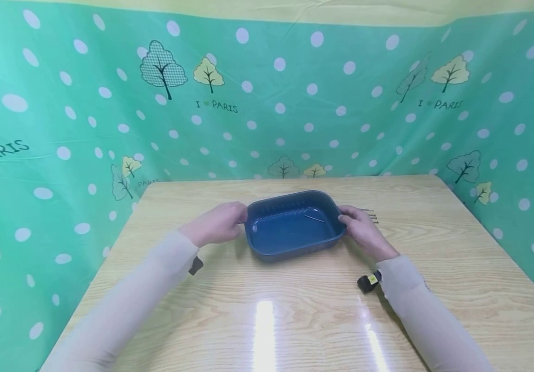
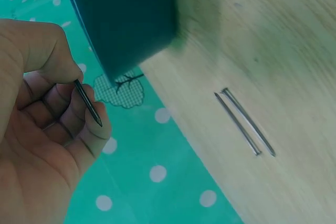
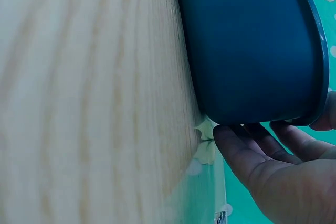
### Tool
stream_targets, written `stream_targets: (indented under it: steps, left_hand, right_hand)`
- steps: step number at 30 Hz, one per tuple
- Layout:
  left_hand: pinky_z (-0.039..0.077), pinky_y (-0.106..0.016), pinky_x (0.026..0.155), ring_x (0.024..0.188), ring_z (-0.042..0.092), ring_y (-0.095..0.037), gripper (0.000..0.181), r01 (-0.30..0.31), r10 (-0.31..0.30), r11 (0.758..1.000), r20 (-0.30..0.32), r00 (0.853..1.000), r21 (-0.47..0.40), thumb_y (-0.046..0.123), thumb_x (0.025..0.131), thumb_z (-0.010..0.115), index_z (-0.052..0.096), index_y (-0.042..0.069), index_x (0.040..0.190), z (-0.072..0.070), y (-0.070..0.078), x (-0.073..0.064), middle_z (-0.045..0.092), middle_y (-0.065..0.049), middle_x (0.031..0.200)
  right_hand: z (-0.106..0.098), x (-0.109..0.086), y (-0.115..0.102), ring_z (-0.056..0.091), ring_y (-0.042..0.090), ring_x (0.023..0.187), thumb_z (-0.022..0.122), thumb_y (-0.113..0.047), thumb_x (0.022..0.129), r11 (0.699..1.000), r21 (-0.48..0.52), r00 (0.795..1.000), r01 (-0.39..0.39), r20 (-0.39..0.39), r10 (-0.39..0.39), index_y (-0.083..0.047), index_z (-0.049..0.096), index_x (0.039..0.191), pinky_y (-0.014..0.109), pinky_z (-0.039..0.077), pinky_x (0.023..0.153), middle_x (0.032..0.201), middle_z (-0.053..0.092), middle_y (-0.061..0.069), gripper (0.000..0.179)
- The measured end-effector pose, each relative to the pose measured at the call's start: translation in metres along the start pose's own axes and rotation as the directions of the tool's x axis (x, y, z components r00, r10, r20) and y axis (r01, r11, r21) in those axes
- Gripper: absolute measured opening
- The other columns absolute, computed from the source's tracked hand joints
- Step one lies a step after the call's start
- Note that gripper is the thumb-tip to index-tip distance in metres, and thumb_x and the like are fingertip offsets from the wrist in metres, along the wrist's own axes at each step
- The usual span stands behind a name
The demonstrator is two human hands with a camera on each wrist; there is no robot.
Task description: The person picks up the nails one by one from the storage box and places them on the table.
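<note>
A dark blue plastic basin point(image 1: 290, 253) stands tilted toward me in the middle of the table. Inside it lies one thin nail point(image 1: 314, 218). My left hand point(image 1: 218, 222) is at the basin's left end; the left wrist view shows its thumb and fingers pinching a dark nail point(image 2: 88, 103), point outward. Two more nails point(image 2: 244, 121) lie side by side on the table in that view. With its thumb by the rim and its fingers against the outer wall, my right hand point(image 1: 362, 227) grips the basin's right end, also seen with the basin wall point(image 3: 257, 51) in the right wrist view.
Several nails point(image 1: 373, 216) lie on the wooden table point(image 1: 434, 227) just beyond my right hand. A green dotted cloth point(image 1: 295, 119) hangs behind the table and along both sides. Light reflections streak the near tabletop.
</note>
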State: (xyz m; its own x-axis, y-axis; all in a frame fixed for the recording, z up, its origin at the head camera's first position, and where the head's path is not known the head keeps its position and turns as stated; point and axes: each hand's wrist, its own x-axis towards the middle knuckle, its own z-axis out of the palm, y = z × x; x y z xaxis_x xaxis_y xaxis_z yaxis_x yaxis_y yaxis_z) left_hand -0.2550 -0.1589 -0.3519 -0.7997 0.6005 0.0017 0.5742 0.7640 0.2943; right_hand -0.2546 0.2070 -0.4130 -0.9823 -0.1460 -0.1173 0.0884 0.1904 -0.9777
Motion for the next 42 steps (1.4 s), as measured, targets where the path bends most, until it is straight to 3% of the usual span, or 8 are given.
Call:
stream_targets:
  steps: [6,9,16,23,31,42]
  left_hand:
    - [0.052,-0.036,0.084,0.094,0.062,-0.025,0.031,0.022,-0.021,1.0,0.011,1.0,-0.009,-0.009,0.071,0.054,0.064,0.002,0.098,0.001,-0.008,-0.009,0.066,-0.009,0.097]
    - [0.052,-0.035,0.082,0.091,0.062,-0.023,0.029,0.004,-0.004,1.0,0.011,1.0,-0.002,-0.01,0.071,0.053,0.065,0.001,0.094,0.003,-0.014,-0.013,0.066,-0.011,0.094]
    - [0.052,-0.032,0.076,0.077,0.057,-0.015,0.026,0.005,-0.005,1.0,0.017,1.0,0.012,-0.011,0.071,0.05,0.064,0.004,0.087,0.011,-0.03,-0.018,0.063,-0.005,0.083]
    - [0.049,-0.029,0.069,0.069,0.051,-0.015,0.017,0.021,-0.022,1.0,0.049,0.999,0.018,-0.008,0.078,0.057,0.063,0.007,0.084,0.022,-0.047,-0.017,0.056,0.003,0.074]
    - [0.051,-0.029,0.072,0.072,0.055,-0.013,0.013,0.032,-0.034,0.999,0.041,0.999,0.03,-0.001,0.084,0.06,0.063,0.011,0.085,0.036,-0.061,-0.017,0.058,0.005,0.076]
    - [0.051,-0.033,0.077,0.074,0.056,-0.014,0.011,0.08,-0.082,0.996,0.056,0.995,0.037,0.004,0.087,0.06,0.062,0.014,0.083,0.043,-0.068,-0.019,0.058,0.005,0.076]
  right_hand:
    - [0.0,0.0,0.001,0.047,0.035,0.123,0.037,-0.006,0.099,1.0,0.002,1.0,0.005,0.001,-0.005,0.008,0.038,0.139,0.04,0.046,0.098,0.139,0.042,0.025,0.043]
    - [0.001,0.0,0.001,0.047,0.035,0.123,0.037,-0.006,0.099,1.0,0.0,1.0,0.008,0.0,-0.008,0.008,0.038,0.139,0.039,0.046,0.098,0.139,0.042,0.024,0.042]
    - [0.001,0.0,0.0,0.047,0.035,0.123,0.038,-0.005,0.098,1.0,0.008,1.0,0.011,0.003,-0.011,0.008,0.038,0.139,0.038,0.047,0.097,0.139,0.042,0.025,0.043]
    - [-0.001,0.0,0.0,0.044,0.036,0.125,0.037,-0.006,0.099,1.0,0.004,1.0,0.006,0.008,-0.006,0.008,0.037,0.14,0.042,0.044,0.1,0.141,0.04,0.025,0.043]
    - [-0.001,0.0,0.001,0.044,0.035,0.125,0.038,-0.006,0.099,1.0,0.004,1.0,0.004,0.008,-0.004,0.007,0.037,0.14,0.042,0.044,0.1,0.141,0.04,0.024,0.044]
    - [0.0,0.0,0.0,0.043,0.036,0.127,0.037,-0.006,0.099,1.0,-0.001,1.0,0.003,0.015,-0.003,0.008,0.035,0.141,0.043,0.043,0.101,0.143,0.038,0.025,0.044]
